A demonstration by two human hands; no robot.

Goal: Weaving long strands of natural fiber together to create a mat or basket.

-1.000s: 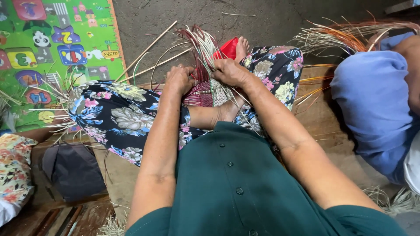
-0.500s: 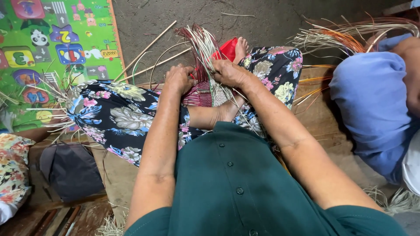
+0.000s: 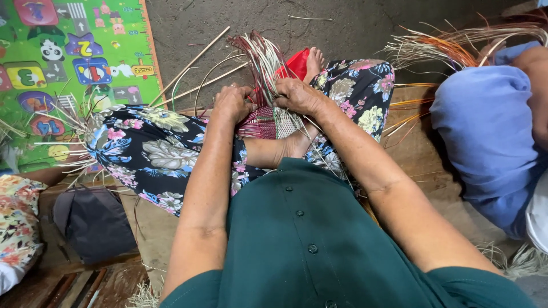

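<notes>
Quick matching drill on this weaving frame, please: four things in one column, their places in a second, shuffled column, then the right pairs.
Things:
1. play mat
2. woven piece
3. dark bag
4. person in blue

Places:
A. between left hand and right hand
B. right edge
C. top left, on the floor
D. lower left

Pairs: 1-C, 2-A, 3-D, 4-B

Tight working pocket between the knees

Both hands, left hand [image 3: 231,102] and right hand [image 3: 297,96], sit hemmed in by the floral-clad legs [image 3: 154,154] on either side. Loose reed strips [image 3: 262,57] fan upward ahead, blocking forward reach. Bare concrete floor [image 3: 354,28] beyond lies open; a seated person in blue [image 3: 485,131] closes the right.
</notes>
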